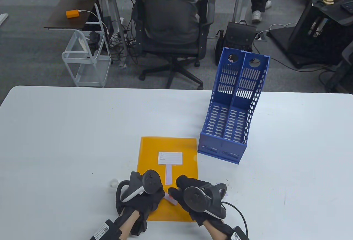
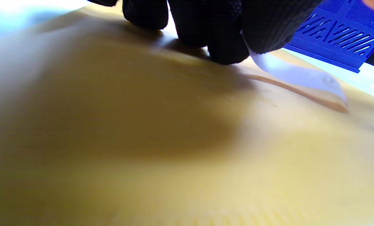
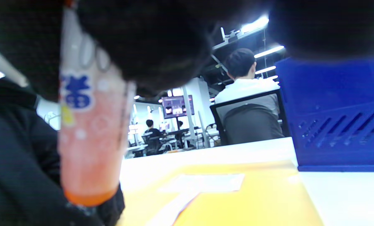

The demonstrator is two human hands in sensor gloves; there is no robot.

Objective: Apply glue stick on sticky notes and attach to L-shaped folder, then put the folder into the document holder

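Note:
An orange L-shaped folder (image 1: 180, 168) lies flat near the table's front edge, with a white label (image 1: 170, 158) and one pale strip note (image 1: 168, 174) stuck on it. My left hand (image 1: 150, 196) rests on the folder's lower part. In the left wrist view its fingertips (image 2: 228, 50) pinch one end of a second pale sticky note (image 2: 300, 78), which lies just above the folder (image 2: 174, 141). My right hand (image 1: 190, 194) grips a pink glue stick (image 3: 89, 141), tip down, right beside that note (image 1: 171, 200). The blue document holder (image 1: 234, 107) stands upright to the back right.
A small white cap (image 1: 113, 182) lies on the table left of my left hand. A pale pad edge (image 1: 226, 194) shows by my right tracker. Beyond the table's far edge, a person sits in an office chair (image 1: 172, 27).

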